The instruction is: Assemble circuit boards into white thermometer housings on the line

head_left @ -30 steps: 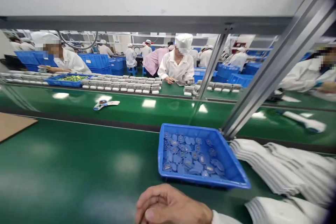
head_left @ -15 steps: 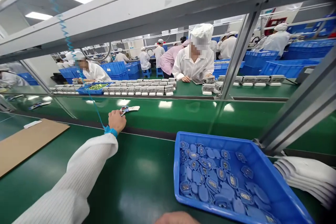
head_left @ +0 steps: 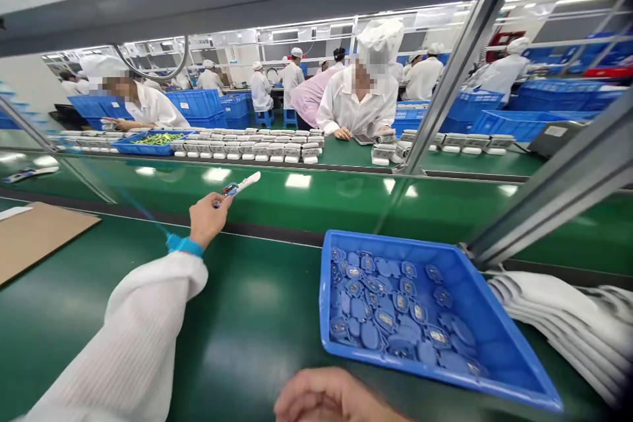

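Note:
My left hand [head_left: 208, 219] reaches forward from the bottom left in a white ribbed sleeve and pinches a slim white-and-blue device [head_left: 238, 184], holding it above the green belt. A blue antistatic wrist strap [head_left: 184, 245] circles that wrist. My right hand [head_left: 331, 399] sits at the bottom edge with curled fingers, partly cut off by the frame, just in front of a blue plastic tray [head_left: 390, 241]. The tray holds several flat blue pieces with metallic centres [head_left: 390, 303]. The right hand holds nothing that I can see.
Folded white fabric pieces [head_left: 558, 316] lie stacked to the tray's right. A cardboard sheet [head_left: 39, 234] lies at the left. Aluminium frame posts [head_left: 450, 86] divide the bench. Beyond them, co-workers sit at rows of white devices [head_left: 247, 148] among blue crates [head_left: 195, 104].
My left arm has come in from the lower left and lifted the white-and-blue device off the far belt. My view has swung, shifting the tray; the right hand stays near its front rim.

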`<state>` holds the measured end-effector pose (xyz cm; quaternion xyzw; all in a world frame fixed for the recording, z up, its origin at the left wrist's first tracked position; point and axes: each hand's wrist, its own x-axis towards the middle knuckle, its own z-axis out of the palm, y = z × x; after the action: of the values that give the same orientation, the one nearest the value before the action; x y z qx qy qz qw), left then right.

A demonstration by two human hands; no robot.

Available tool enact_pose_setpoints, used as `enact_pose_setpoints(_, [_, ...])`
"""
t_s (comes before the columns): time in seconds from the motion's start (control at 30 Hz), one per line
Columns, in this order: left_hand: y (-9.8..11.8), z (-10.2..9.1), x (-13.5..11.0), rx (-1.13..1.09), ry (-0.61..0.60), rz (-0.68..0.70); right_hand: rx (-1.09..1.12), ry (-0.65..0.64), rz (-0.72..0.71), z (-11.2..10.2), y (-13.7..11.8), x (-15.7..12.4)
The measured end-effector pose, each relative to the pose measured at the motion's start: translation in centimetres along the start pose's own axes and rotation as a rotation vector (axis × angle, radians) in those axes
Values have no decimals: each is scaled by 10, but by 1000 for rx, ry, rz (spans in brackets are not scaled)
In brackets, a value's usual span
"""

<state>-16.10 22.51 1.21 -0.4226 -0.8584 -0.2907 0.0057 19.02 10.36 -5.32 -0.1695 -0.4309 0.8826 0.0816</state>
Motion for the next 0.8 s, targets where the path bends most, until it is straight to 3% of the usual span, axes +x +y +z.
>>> enact_pose_setpoints(0.1, [1, -44, -92, -208, -15, 123, 149, -37, -181, 18, -7, -12])
enact_pose_setpoints(0.2, [1, -68, -195, -458, -81, 301, 211, -18, -226, 43, -17, -29])
enact_pose_setpoints(0.27, [1, -70, -252, -521, -168, 300, 142, 135, -202, 60, -20, -41])
enact_pose_setpoints(0.33, [0, -66, -292, -597, -302, 207, -25, 378, -141, 73, -14, -53])
enact_pose_setpoints(0.43, [1, -59, -320, -734, -547, 53, -300, 602, -41, 82, 5, -71])
enact_pose_setpoints(0.5, [4, -58, -324, -802, -694, 29, -406, 631, 8, 85, 16, -83])
enact_pose_setpoints(0.67, [17, -60, -322, -903, -1086, 119, -646, 631, 58, 89, 19, -115])
enact_pose_setpoints(0.73, [21, -59, -324, -933, -1143, 142, -761, 651, 9, 87, 18, -124])
enact_pose_setpoints(0.8, [26, -59, -328, -889, -1076, 173, -823, 752, -77, 84, 18, -129])
